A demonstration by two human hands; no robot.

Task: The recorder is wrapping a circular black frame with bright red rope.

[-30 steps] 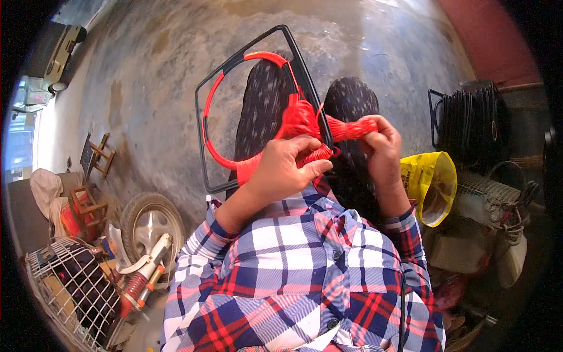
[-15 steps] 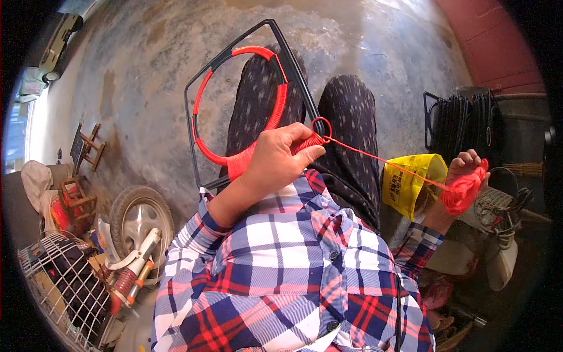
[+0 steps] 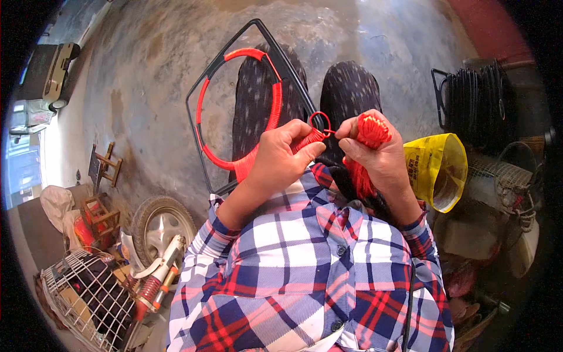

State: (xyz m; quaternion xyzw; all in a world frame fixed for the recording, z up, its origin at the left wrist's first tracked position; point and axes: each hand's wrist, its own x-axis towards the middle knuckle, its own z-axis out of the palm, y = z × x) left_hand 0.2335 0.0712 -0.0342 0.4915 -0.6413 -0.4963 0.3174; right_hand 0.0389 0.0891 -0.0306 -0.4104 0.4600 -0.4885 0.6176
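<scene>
A black metal frame (image 3: pixel 291 71) leans over my lap and left thigh, with a ring inside it wrapped in red cord (image 3: pixel 276 108). My left hand (image 3: pixel 275 154) is closed on the cord-wrapped ring at its near right side, thumb and fingers pinching the coils. A small loop of red cord stands up just past the fingertips, around the frame's bar. In my right hand (image 3: pixel 384 155) is a thick bundle of red cord (image 3: pixel 373 130), its folded end showing on top and strands hanging below. A short length of cord runs from its fingertips to the loop.
On the right stands an open yellow bag (image 3: pixel 428 167), with a stack of black frames (image 3: pixel 475 100) beyond it. To the left are a wheel (image 3: pixel 164 226), a white wire basket (image 3: pixel 88 299) and a small wooden stool (image 3: pixel 105 167) on the concrete floor.
My right hand has come in from the far right to beside the left hand, bringing the cord bundle. The long stretched cord is now short. My left hand keeps its grip.
</scene>
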